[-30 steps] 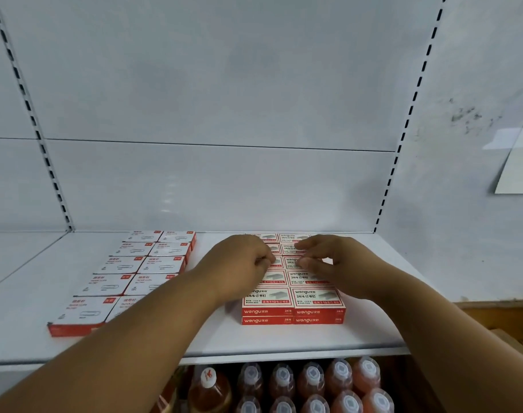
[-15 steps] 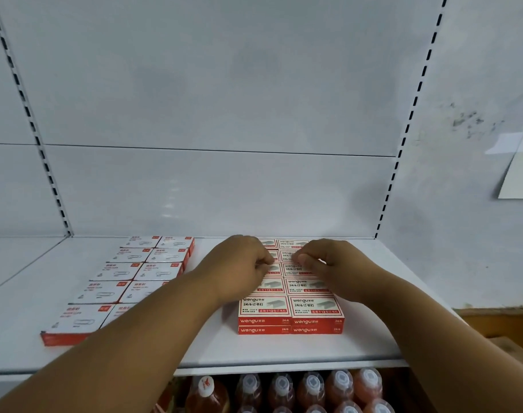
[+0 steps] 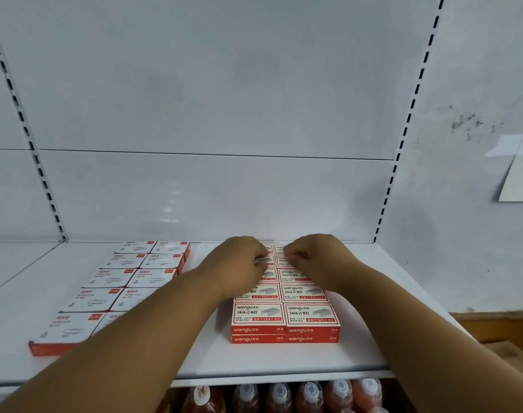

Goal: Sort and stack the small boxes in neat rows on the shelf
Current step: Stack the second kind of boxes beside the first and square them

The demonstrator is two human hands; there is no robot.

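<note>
shelf (image 3: 194, 362) | staple boxes (image 3: 285, 320) in two columns running front to back, right of centre | left hand (image 3: 239, 263), right hand (image 3: 316, 257) curled at far rows, grasp unclear | both equally near

On the shelf (image 3: 284, 360) two blocks of boxes are laid in paired rows running front to back; the clip boxes (image 3: 105, 296) lie at the left, the staple boxes (image 3: 285, 315) at the right, stacked two high, well apart; the left hand (image 3: 239, 259) and right hand (image 3: 316, 254) are set side by side upon the rear staple boxes; bottles (image 3: 279, 396) are ranged below the shelf.
</note>
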